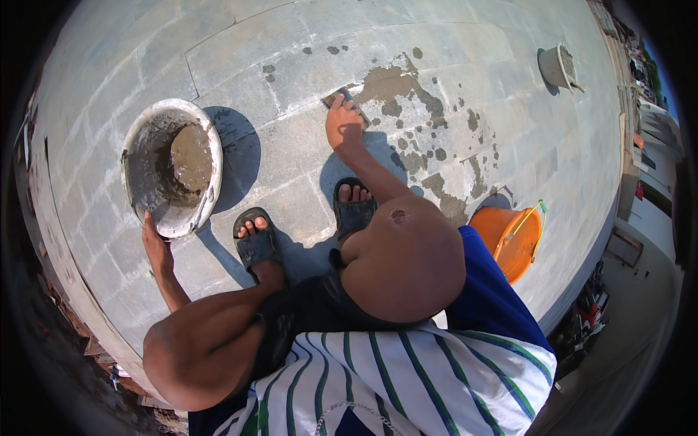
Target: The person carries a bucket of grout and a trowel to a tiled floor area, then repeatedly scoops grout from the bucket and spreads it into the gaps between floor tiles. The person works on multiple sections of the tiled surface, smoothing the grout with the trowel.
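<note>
My left hand (158, 248) is closed on the near rim of a white, mortar-smeared bucket (216, 174). Wet grey-brown mortar (193, 156) lies inside it. My right hand (344, 125) presses a dark, flat, rectangular float (361, 106) against the grey tiled floor (283, 152). Its exact make-up is mostly hidden under the fingers. Just right of the float spreads a patch of wet slurry (389, 84), with splashes scattered beyond it.
An orange bucket (520, 240) with a wire handle leans tilted beside my right leg. Farther off at the right stands a pale small bucket (555, 69) with something sticking out. My sandalled feet (256, 236) rest on the tiles. Low walls and roof edges border the floor.
</note>
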`<state>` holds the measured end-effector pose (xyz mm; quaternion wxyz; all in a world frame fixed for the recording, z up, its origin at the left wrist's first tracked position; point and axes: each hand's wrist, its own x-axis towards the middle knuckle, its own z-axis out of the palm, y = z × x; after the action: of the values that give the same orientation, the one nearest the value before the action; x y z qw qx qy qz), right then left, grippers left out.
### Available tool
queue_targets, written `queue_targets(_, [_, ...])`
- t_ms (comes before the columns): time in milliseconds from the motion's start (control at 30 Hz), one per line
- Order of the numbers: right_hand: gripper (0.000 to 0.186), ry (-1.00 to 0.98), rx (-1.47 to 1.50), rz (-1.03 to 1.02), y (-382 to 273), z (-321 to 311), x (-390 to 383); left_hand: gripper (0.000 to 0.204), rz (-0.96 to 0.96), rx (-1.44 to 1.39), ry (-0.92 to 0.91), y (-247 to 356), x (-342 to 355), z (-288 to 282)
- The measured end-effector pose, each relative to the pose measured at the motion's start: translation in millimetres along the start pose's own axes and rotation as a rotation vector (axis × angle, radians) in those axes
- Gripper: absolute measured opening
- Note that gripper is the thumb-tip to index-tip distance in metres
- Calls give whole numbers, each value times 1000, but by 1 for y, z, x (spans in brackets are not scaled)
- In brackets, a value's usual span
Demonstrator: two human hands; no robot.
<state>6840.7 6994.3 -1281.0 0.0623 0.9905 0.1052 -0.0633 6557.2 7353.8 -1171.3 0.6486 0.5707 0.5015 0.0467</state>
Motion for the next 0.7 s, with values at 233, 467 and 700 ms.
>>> queue_targets(233, [28,-724,799,-143,2,-77,6,44,-38,-22,89,14,-13,15])
queue_targets(467, [31,-847,1531,237,64,-74,25,40,4,-25,96,13,-15,6])
queue_targets(700, [34,-717,1417,165,70,-91,19,39,194,75,142,23,-17,25])
